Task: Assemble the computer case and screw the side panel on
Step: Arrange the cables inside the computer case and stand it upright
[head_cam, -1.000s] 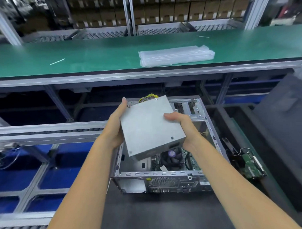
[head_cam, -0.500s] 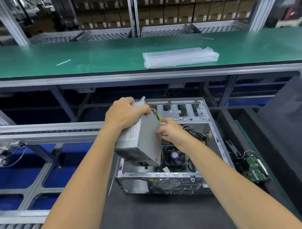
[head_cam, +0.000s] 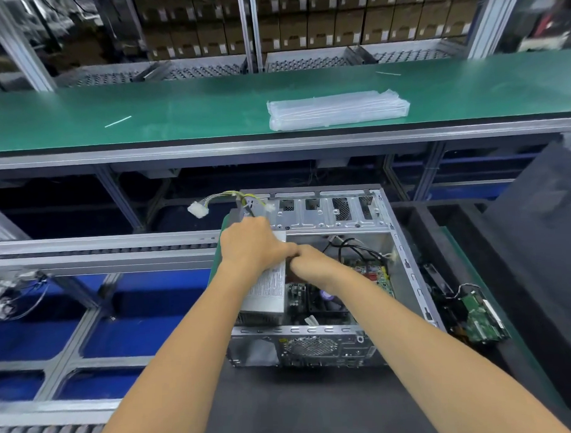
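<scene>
Change: the power supply (head_cam: 267, 296), which was being held flat above the case a second ago and tipped on edge half a second ago, is now sitting down inside the left side of the open computer case (head_cam: 405, 260), label side facing up toward the camera.
Power supply: it is lying directly under the left hand (head_cam: 251, 245) and just left of the right hand (head_cam: 311, 264), its near end reaching toward the case's rear panel.
Left hand: it is curling over the far end of the power supply, fingers wrapped down onto it.
Right hand: it is pressing in beside the power supply's right edge, touching the left hand; whether its fingers are gripping anything cannot be told, since they are hidden.
Cables: the yellow and black wire bundle with white connectors (head_cam: 198, 209) is sticking out beyond the left hand, past the case's far left corner.
Case interior: the motherboard (head_cam: 375, 274) and CPU fan (head_cam: 327, 300) are showing to the right of and below the right hand.
Surroundings: a loose circuit board (head_cam: 483, 321) is lying well right of both hands; a clear plastic bag pack (head_cam: 337, 109) is resting on the green bench (head_cam: 176, 106) far beyond them.
</scene>
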{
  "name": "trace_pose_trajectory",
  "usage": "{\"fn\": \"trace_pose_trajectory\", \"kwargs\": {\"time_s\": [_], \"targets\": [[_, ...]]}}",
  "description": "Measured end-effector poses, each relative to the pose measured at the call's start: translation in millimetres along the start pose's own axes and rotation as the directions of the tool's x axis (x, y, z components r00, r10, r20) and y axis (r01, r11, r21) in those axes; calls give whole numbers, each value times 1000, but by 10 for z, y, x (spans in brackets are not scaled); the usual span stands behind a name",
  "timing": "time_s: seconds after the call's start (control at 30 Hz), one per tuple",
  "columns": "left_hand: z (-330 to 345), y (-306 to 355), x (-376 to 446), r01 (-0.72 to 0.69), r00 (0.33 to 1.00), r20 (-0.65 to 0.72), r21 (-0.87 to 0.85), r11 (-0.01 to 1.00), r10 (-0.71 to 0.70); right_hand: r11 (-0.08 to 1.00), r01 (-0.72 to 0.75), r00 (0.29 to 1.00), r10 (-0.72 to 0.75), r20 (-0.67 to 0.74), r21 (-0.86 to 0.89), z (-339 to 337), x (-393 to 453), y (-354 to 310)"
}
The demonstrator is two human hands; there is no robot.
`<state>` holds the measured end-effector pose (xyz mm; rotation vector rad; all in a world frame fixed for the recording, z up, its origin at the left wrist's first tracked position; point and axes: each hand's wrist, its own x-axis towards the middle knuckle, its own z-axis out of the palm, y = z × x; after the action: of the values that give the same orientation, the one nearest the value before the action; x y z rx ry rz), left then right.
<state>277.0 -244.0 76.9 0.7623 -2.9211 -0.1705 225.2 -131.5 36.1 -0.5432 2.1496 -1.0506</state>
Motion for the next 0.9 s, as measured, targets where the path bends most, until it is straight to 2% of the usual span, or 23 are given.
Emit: {"fn": "trace_pose_trajectory", "kwargs": {"time_s": [0.47, 0.67, 0.9], "targets": [[307, -54, 108, 7, 999, 34, 90, 996, -10, 999, -33, 989, 30, 144, 21, 29, 168, 61], [349, -13, 193, -3, 999, 35, 177, 984, -3, 990, -56, 990, 38, 139, 131, 36, 241, 93], [467, -1, 162, -26, 1000, 16, 190, 981, 24, 992, -57, 992, 43, 123, 112, 112, 345, 246]]}}
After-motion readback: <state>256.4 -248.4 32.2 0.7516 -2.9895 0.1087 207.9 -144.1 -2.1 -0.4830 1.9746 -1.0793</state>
